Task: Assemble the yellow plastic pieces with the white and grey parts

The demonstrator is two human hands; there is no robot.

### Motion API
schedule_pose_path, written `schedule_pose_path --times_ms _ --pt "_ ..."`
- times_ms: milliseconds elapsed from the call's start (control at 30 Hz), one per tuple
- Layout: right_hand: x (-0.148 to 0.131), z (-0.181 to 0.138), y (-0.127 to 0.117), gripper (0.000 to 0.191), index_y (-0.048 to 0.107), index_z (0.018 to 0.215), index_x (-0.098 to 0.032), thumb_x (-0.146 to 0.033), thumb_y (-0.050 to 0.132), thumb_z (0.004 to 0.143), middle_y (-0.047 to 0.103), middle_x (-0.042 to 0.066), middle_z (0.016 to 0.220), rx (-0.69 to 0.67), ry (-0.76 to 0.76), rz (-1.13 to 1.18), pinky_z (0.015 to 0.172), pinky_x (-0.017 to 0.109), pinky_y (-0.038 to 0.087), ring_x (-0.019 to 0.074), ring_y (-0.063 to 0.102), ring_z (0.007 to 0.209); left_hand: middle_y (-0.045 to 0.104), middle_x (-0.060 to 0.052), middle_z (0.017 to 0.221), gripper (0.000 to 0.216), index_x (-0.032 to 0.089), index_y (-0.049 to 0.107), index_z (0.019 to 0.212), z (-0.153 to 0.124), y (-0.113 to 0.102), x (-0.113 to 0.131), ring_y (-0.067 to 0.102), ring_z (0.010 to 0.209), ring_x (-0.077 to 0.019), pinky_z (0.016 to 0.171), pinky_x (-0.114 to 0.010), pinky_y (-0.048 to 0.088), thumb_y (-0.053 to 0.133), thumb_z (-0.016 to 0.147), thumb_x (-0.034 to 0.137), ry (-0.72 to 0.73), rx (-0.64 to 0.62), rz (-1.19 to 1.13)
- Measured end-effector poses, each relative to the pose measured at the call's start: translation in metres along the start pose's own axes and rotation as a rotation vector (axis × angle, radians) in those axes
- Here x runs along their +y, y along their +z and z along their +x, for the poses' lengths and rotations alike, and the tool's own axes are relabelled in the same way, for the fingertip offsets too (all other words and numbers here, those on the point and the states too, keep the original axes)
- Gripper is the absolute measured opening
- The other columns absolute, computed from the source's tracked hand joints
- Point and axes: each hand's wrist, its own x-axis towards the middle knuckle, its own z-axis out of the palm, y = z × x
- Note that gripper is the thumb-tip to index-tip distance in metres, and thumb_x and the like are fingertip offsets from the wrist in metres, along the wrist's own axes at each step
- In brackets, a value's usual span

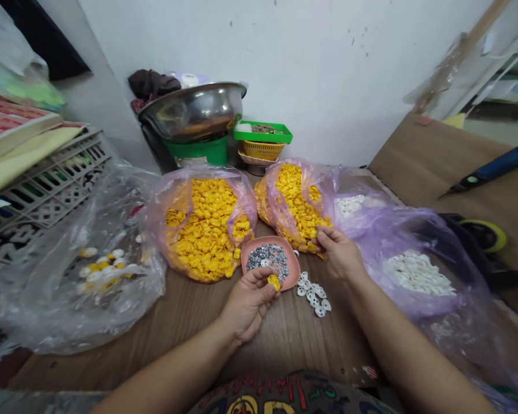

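Note:
My left hand [251,300] pinches a small yellow plastic piece [274,282] between thumb and fingers, over the near edge of a pink dish [294,265]. Small grey metallic-looking parts [267,256] lie in that dish, with a white round bit among them. At the right-hand bag of yellow pieces [297,198], my right hand [342,252] has its fingertips drawn together against the bag's near right edge. Whatever is between those fingers is hidden. Several white pieces with holes [314,294] lie loose on the wooden table [190,333], between my hands.
Another bag of yellow pieces [205,230] stands left of the dish. A clear bag [125,310] at left holds white-and-yellow pieces. To the right, a purple bag [408,224] contains white pieces. Behind are a steel basin [194,109], a green tray [280,137] and a wall.

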Motion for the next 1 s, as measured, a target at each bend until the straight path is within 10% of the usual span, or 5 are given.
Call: schedule_pose_path --times_ms 200,500,1000 --pt "-0.028 -0.069 0.015 0.033 0.065 0.083 -0.019 -0.038 0.070 0.057 0.065 0.001 0.068 -0.369 0.293 0.476 0.058 0.028 0.048 0.0138 0.058 0.060 0.069 0.000 0.069 0.036 0.015 0.064 0.069 -0.002 0.003 -0.002 0.063 0.062 -0.0092 0.057 -0.017 0.049 0.082 0.038 0.012 0.060 -0.034 -0.009" --pt "-0.028 -0.092 0.027 0.014 0.069 0.079 -0.023 -0.026 0.062 0.068 0.065 0.003 0.081 -0.198 -0.079 0.233 0.071 0.031 0.047 0.0174 0.060 0.077 0.069 0.001 0.066 0.036 0.016 0.066 0.068 0.000 -0.002 -0.009 0.061 0.064 -0.0091 0.063 -0.019 0.049 0.082 0.037 0.012 0.180 0.036 0.031" --pt "-0.026 -0.088 0.021 0.013 0.069 0.081 -0.023 -0.026 0.058 0.075 0.067 0.004 0.074 -0.350 -0.301 0.075 0.065 0.030 0.049 0.0165 0.061 0.071 0.070 0.000 0.066 0.030 0.017 0.070 0.070 0.001 -0.008 -0.009 0.059 0.061 -0.0106 0.061 -0.022 0.048 0.079 0.041 0.010 0.227 0.093 0.194"
